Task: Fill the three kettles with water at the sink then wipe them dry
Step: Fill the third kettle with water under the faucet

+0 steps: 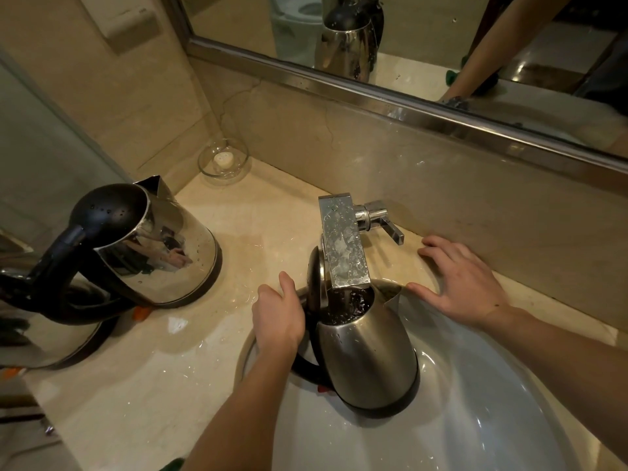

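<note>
A steel kettle (pixel 368 355) stands in the white sink (pixel 475 402) with its lid flipped open under the square chrome tap (pixel 343 243). Water runs into its mouth. My left hand (pixel 278 314) grips the kettle's black handle. Beside the tap lever (pixel 387 220), my right hand (pixel 465 283) lies flat on the counter with straight fingers, its thumb near the kettle's spout. A second steel kettle (pixel 159 246) with a black lid sits on the counter at the left. A third kettle (pixel 44 334) shows partly at the left edge.
The beige marble counter (pixel 163 385) is wet around the sink. A glass dish (pixel 223 161) with a small white thing stands in the back corner. A mirror (pixel 441 45) runs along the back wall. Something green (pixel 173 465) peeks in at the bottom edge.
</note>
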Available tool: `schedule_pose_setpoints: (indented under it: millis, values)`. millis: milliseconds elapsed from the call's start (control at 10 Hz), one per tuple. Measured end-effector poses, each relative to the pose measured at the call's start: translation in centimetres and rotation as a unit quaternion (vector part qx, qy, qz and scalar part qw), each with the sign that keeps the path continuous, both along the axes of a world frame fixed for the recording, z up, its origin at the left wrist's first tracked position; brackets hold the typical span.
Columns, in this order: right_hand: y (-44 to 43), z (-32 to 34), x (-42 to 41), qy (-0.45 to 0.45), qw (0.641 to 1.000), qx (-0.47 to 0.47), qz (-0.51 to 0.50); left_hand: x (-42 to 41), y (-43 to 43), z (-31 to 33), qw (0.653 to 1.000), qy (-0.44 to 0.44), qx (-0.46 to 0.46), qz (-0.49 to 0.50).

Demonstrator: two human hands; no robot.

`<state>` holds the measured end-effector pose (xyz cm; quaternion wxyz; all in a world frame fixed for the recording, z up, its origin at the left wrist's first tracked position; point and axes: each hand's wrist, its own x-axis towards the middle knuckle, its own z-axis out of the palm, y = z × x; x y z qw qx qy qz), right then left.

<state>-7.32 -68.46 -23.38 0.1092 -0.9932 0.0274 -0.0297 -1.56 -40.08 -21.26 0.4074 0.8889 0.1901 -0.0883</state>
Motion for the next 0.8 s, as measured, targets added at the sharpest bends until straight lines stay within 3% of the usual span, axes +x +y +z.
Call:
schedule_pose_setpoints:
  millis: [800]
  values:
    - [-0.02, -0.03, -0.05, -0.008, 1.000, 0.000, 0.004, 0.01, -0.04, -0.08, 1.000, 0.008, 0.005, -0.003]
